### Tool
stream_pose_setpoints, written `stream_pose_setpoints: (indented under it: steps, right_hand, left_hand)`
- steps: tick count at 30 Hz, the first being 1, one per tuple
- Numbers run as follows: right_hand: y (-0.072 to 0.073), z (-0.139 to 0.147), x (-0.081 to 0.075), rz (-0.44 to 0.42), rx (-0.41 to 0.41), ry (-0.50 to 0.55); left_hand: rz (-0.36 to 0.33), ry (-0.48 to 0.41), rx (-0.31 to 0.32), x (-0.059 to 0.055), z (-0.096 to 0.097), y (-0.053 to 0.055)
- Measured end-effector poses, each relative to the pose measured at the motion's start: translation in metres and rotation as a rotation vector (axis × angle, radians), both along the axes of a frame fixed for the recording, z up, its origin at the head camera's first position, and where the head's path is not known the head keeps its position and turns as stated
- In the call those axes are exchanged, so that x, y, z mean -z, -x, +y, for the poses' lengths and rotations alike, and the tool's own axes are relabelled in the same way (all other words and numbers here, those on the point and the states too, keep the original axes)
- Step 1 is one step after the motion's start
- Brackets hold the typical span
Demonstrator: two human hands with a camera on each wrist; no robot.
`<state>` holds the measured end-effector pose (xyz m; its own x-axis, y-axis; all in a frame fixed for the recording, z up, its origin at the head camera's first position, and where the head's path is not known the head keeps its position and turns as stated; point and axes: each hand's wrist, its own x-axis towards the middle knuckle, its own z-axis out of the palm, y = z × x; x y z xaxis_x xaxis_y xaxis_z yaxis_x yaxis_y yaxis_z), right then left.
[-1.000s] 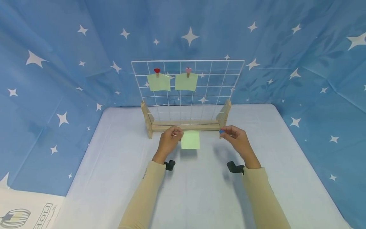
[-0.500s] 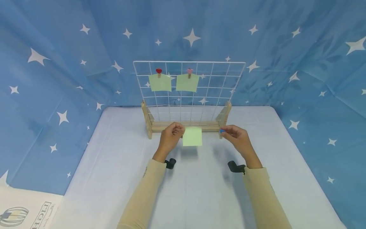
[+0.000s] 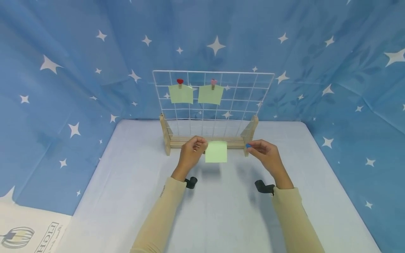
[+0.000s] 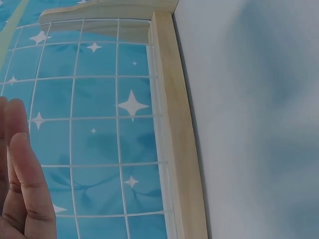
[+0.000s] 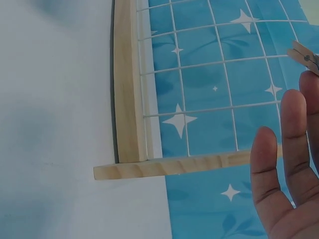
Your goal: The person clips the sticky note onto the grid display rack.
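Note:
My left hand (image 3: 191, 154) pinches a pale green sticky note (image 3: 216, 152) by its left edge, holding it up in front of the rack's wooden base. A sliver of the note (image 4: 6, 41) shows in the left wrist view. Between right thumb and forefinger, my right hand (image 3: 266, 154) holds a small wooden clothespin (image 5: 303, 56) with a blue ornament (image 3: 248, 146). Behind both hands stands a white wire grid rack (image 3: 240, 102). Two more notes hang near its top: one under a red heart clothespin (image 3: 180, 82), the other under a pink heart clothespin (image 3: 213, 83).
The rack stands on wooden side feet (image 3: 165, 135) at the back of a white-covered table (image 3: 218, 218). A blue curtain with white stars (image 3: 79, 70) surrounds the back and sides. Printed white cloth (image 3: 34, 228) lies at lower left. Black devices (image 3: 264, 187) sit at both wrists.
Early on, my left hand lifts the green note slightly toward the rack. The head view has shifted a little, moving the whole scene down and right. The right hand keeps the clothespin almost still.

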<state>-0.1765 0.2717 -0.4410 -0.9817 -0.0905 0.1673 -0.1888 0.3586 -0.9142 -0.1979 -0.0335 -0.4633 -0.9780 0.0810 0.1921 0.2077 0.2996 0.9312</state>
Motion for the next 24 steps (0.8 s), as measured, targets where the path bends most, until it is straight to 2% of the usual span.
stream_pose_setpoints:
  steps: [8, 12, 18, 24]
  right_hand:
    - [0.000, 0.005, 0.001, 0.051, 0.014, 0.025]
    - [0.002, 0.008, 0.000, 0.093, -0.005, 0.053]
    - [0.005, 0.011, -0.007, 0.143, -0.017, 0.048]
    - [0.007, 0.011, -0.014, 0.164, -0.012, 0.023]
  left_hand:
    - [0.029, -0.014, 0.031, -0.001, 0.005, 0.000]
    - [0.034, -0.006, 0.043, -0.006, 0.008, 0.000]
    - [0.037, 0.001, 0.059, -0.014, 0.012, 0.005]
    - [0.070, 0.027, 0.071, -0.022, 0.015, 0.008]
